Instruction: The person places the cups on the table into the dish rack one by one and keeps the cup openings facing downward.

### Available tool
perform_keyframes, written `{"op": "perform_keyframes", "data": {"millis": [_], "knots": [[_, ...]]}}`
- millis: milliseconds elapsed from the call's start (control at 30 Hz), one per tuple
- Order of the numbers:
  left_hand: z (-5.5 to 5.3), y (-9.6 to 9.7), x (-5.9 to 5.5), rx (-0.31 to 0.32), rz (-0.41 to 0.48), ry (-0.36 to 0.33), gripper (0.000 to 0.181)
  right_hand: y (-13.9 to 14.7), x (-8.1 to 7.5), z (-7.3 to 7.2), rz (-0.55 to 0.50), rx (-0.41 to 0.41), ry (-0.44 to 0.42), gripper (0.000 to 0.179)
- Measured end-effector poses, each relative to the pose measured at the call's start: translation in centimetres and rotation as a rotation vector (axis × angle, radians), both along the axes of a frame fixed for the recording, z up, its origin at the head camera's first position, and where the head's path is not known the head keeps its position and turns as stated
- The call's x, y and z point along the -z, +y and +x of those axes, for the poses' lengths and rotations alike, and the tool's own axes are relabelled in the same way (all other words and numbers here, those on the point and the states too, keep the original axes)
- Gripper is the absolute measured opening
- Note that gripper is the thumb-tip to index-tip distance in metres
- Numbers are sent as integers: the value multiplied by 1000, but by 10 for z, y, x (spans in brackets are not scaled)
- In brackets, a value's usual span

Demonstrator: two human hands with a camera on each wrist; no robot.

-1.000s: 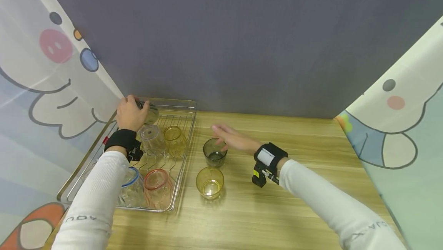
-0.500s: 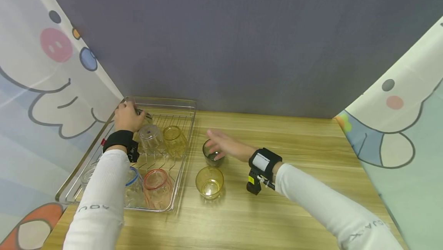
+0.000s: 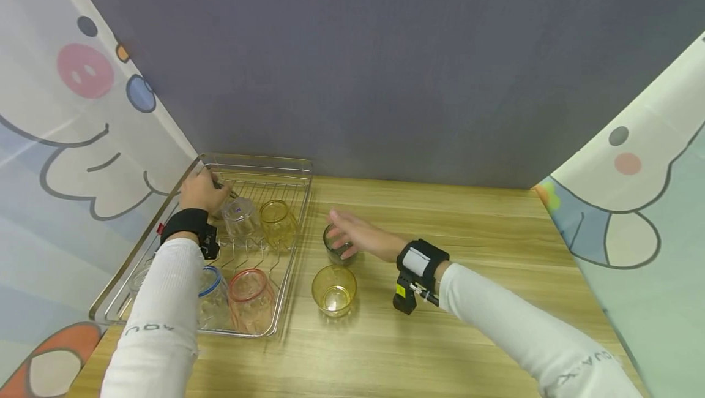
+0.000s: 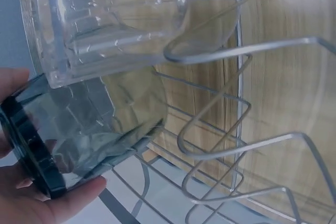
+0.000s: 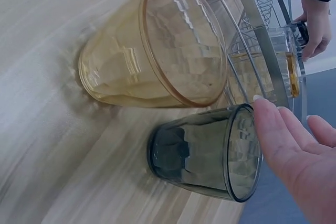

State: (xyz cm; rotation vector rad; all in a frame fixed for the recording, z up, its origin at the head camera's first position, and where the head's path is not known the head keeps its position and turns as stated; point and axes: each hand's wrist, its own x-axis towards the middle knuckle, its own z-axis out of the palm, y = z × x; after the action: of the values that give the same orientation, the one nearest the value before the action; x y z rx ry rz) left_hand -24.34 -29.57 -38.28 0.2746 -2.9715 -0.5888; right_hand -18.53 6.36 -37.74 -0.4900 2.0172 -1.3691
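At the back left of the wire rack (image 3: 259,158), my left hand (image 3: 200,193) grips a dark grey glass tumbler (image 4: 84,129) near its thick dark end. In the left wrist view the tumbler lies tilted beside a clear glass (image 4: 121,24), above the rack's wires. My right hand (image 3: 368,239) reaches over a second grey tumbler (image 5: 205,150) that stands upright on the table. Its fingers (image 5: 275,135) are extended, right at that tumbler's rim. An amber tumbler (image 3: 333,291) stands upright just in front of the grey one.
Inside the rack, a yellow glass (image 3: 279,226) sits beside the clear one. Nearer the front are a blue-rimmed glass (image 3: 212,306) and a red-rimmed glass (image 3: 252,303). A grey wall (image 3: 374,67) closes off the table's back; printed curtains hang at both sides.
My left hand has lowered the grey tumbler further down into the rack's back left corner. My right hand has moved slightly down and left, over the standing grey tumbler, then stayed nearly still.
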Motion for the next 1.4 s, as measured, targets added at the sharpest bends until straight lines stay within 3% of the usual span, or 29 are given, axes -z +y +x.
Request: {"op": "perform_keyframes", "data": {"millis": [167, 400, 567, 733, 967, 1167, 1400], "knots": [[3, 0, 2, 9, -28, -5, 46, -1, 5, 3, -7, -22, -15, 65], [2, -4, 10, 1, 25, -67, 51, 0, 8, 9, -8, -31, -41, 63], [2, -10, 15, 32, 27, -81, 53, 0, 9, 11, 4, -18, -44, 63], [7, -12, 16, 33, 53, -132, 52, -1, 9, 11, 15, -15, -38, 64], [6, -16, 17, 91, -27, -199, 50, 4, 13, 8, 1, -24, -38, 63], [6, -17, 18, 109, -50, -197, 47, 6, 13, 9, 16, -23, -26, 66], [10, -20, 17, 100, 42, -251, 62, 9, 12, 8, 10, -23, -9, 64]]}}
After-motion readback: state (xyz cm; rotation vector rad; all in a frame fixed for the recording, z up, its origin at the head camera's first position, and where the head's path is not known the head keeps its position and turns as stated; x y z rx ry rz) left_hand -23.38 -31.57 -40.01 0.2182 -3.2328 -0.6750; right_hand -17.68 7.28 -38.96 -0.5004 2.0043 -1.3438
